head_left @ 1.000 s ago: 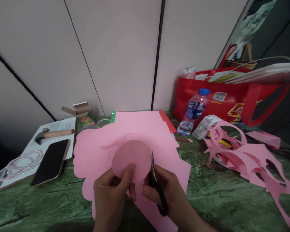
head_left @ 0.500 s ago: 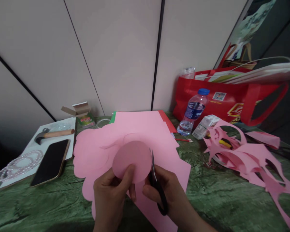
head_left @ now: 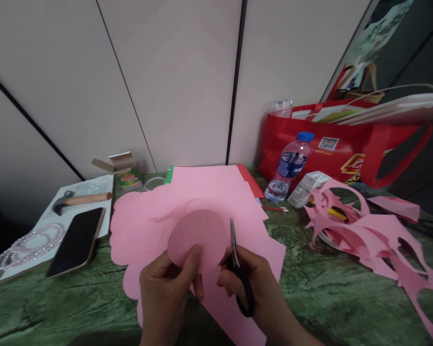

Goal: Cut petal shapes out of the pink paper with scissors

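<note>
A round pink paper disc (head_left: pixel 197 230) is pinched between the thumb and fingers of my left hand (head_left: pixel 169 283), held above the stacked paper. My right hand (head_left: pixel 250 274) grips black-handled scissors (head_left: pixel 233 235); the blades look closed and point away from me, just right of the disc and apart from its edge. Beneath both hands lie pink paper sheets (head_left: pixel 216 182). Scalloped, rounded pink pieces (head_left: pixel 133 226) spread out at their left side.
Curly pink paper offcuts (head_left: pixel 375 240) are heaped at right, near a small white box (head_left: pixel 306 188), a water bottle (head_left: pixel 287 168) and a red bag (head_left: pixel 321 139). At left lie a hammer (head_left: pixel 82 199), a phone (head_left: pixel 77 241) and strung beads (head_left: pixel 32 245). A wall stands behind.
My right hand has shifted the scissors slightly right, away from the disc's edge, and their blades have come together. My left hand keeps the disc in nearly the same place.
</note>
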